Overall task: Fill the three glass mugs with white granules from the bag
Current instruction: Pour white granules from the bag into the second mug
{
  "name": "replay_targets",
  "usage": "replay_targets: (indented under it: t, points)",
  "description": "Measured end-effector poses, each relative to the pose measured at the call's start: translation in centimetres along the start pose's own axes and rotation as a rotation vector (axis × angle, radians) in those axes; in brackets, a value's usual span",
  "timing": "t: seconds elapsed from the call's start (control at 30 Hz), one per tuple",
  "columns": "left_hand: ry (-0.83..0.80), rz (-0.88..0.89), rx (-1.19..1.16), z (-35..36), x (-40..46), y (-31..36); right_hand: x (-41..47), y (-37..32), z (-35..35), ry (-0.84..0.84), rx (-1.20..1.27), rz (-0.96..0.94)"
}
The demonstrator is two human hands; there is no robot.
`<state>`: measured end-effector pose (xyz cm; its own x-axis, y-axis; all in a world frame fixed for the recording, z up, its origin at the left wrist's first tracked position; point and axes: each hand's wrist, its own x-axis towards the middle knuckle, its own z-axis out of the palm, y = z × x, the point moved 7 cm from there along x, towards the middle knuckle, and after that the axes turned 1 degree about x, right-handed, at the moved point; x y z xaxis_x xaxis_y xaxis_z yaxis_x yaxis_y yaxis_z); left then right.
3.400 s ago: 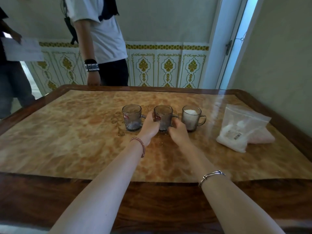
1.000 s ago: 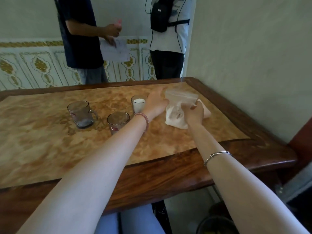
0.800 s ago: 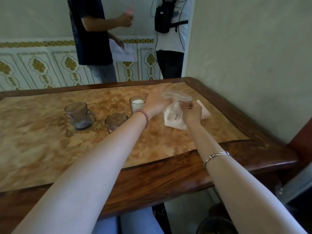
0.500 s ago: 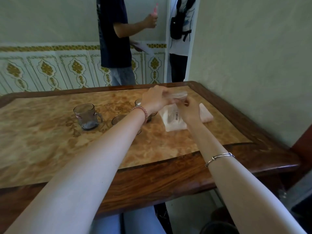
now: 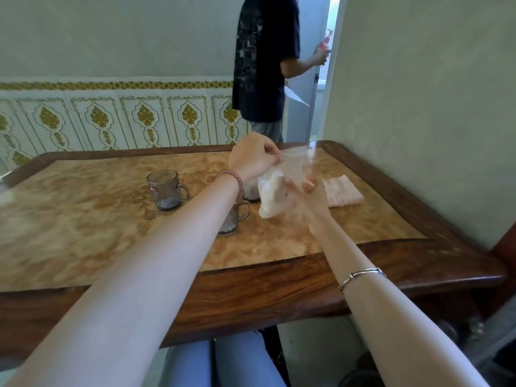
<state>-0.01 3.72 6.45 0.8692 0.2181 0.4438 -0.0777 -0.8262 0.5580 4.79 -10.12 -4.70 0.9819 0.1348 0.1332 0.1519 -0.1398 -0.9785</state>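
A seated person reaches both bare arms across a wooden table (image 5: 363, 263) with a marbled tan top, working over its far right area.

Farthest left, at about ten o'clock from the hands, stands a glass mug (image 5: 165, 189) with a thin layer of white at its bottom. A second glass mug (image 5: 236, 219) stands nearer, at about seven o'clock from the hands, mostly hidden behind the left forearm. A third mug (image 5: 252, 192) shows only as a sliver under the left wrist; how full it is cannot be told.

The left hand (image 5: 252, 160), with a pink bead bracelet at the wrist, has its fingers pressed together on the top edge of the clear plastic bag (image 5: 282, 185). The bag hangs lifted off the table, just right of the mugs, its white granules sagging into the lower corner. The right hand (image 5: 308, 196) is behind and under the film, fingers curled against it, apparently pinching the other side of the mouth, though blur hides the exact contact.

At three o'clock from the bag, a folded pale pink cloth (image 5: 342, 191) lies on the table. A bystander in a dark shirt (image 5: 264, 60) stands beyond the far edge.

The bag looks soft, light and slippery, its load likely to shift suddenly. Holding the mouth at both sides, with support under the heavy corner, seems safest. The mugs are glass, so breakable.
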Motion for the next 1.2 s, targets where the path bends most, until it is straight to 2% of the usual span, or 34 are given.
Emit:
replay_targets:
  t: [0.07, 0.17, 0.27, 0.4, 0.57, 0.8, 0.9, 1.2]
  points:
    - [0.022, -0.027, -0.073, -0.9, -0.1, -0.1, -0.4, 2.1, 1.2, -0.097, 0.098, 0.106]
    - [0.033, -0.072, -0.199, -1.8, -0.2, -0.3, -2.3, 2.8, 3.5, -0.314, 0.412, 0.194]
    - [0.035, -0.092, -0.271, -2.3, -0.5, -0.8, -2.9, 3.2, 5.1, -0.399, 0.631, 0.277]
    - [0.097, -0.149, -0.346, -3.1, -1.1, -2.9, -2.5, 2.8, 6.2, -0.347, 0.732, 0.274]
    - [0.17, -0.273, -0.576, -3.7, -2.5, -6.7, -1.3, 1.9, 6.0, -0.265, 0.897, 0.188]
    - [0.311, -0.366, -0.755, -3.6, -4.7, -11.2, 0.2, 0.7, 6.0, -0.39, 0.699, 0.104]
    - [0.338, -0.433, -0.817, -2.4, -5.4, -13.0, 0.8, 1.1, 6.0, -0.378, 0.695, 0.086]
    - [0.29, -0.366, -0.958, -0.1, -5.5, -14.7, 2.5, 1.4, 8.0, -0.379, 1.003, 0.092]
